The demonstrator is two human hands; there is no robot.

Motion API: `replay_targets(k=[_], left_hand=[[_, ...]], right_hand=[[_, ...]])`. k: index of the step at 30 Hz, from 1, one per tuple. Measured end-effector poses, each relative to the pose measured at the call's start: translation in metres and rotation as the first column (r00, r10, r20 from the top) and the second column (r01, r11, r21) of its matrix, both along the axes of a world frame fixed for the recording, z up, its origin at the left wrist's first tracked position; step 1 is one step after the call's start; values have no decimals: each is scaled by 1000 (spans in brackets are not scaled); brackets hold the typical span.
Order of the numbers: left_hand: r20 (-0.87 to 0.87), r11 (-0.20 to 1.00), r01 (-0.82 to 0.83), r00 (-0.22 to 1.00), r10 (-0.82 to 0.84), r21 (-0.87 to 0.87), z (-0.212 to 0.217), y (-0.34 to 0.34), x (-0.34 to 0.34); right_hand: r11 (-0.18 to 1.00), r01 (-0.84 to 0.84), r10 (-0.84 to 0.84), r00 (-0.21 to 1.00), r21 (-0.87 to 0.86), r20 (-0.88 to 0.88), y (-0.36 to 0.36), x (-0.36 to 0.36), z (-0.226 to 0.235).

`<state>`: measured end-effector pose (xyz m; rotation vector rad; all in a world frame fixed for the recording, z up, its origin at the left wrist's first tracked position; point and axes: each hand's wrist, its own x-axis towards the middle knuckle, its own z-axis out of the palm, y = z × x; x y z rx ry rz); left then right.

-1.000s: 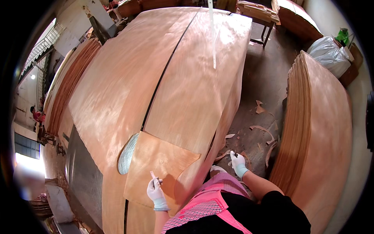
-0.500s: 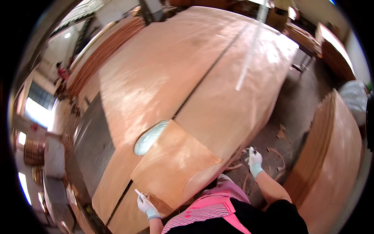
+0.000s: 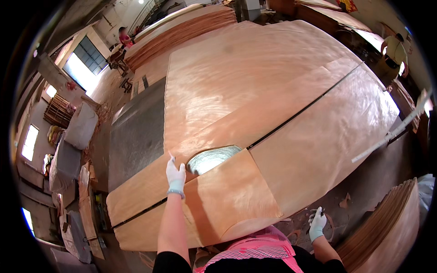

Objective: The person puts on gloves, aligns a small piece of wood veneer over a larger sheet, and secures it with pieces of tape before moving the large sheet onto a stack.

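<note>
My left hand (image 3: 175,176), in a white glove, is raised over the thin wood veneer sheets (image 3: 209,109) on the large table. Its fingers pinch a small pale pinkish stick (image 3: 171,155); I cannot tell exactly what it is. Just right of this hand lies an oval opening (image 3: 211,159) in the veneer, with a shiny pale surface in it. A smaller veneer piece (image 3: 236,182) lies along the opening's near edge. Off the table's near right edge, my gloved right hand (image 3: 317,223) is closed round a small dark object (image 3: 322,211), mostly hidden by the fingers.
A dark straight gap (image 3: 296,116) runs between the sheets. Stacked veneer stands at the lower right (image 3: 387,227) and far left (image 3: 182,34). A pale bar (image 3: 387,134) slants over the right edge. Scraps (image 3: 344,201) litter the floor. Two people are farther off.
My left hand has moved from the near edge up and away, to beside the oval opening, still pinching the stick. My right hand stays off the right edge. The whole view has turned.
</note>
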<state>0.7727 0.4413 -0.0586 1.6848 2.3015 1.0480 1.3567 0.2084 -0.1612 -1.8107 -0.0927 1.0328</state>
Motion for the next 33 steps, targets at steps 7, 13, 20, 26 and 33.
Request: replay_targets(k=[7, 13, 20, 26, 33], left_hand=[[-263, 968, 14, 961, -81, -249, -17, 80, -42], [-309, 944, 66, 935, -172, -324, -45, 108, -96], [-439, 886, 21, 864, -249, -462, -31, 120, -96], [-464, 951, 97, 855, -231, -294, -20, 97, -119], [-364, 978, 182, 908, -208, -104, 3, 83, -104]], right_hand=[[996, -33, 34, 999, -78, 19, -23, -11, 15], [989, 9, 21, 980, -150, 197, -14, 12, 9], [996, -25, 1, 959, 80, 282, 18, 1, 34], [989, -21, -12, 975, 146, 220, 49, -39, 32], [978, 204, -204, 885, 46, 419, 76, 60, 9]])
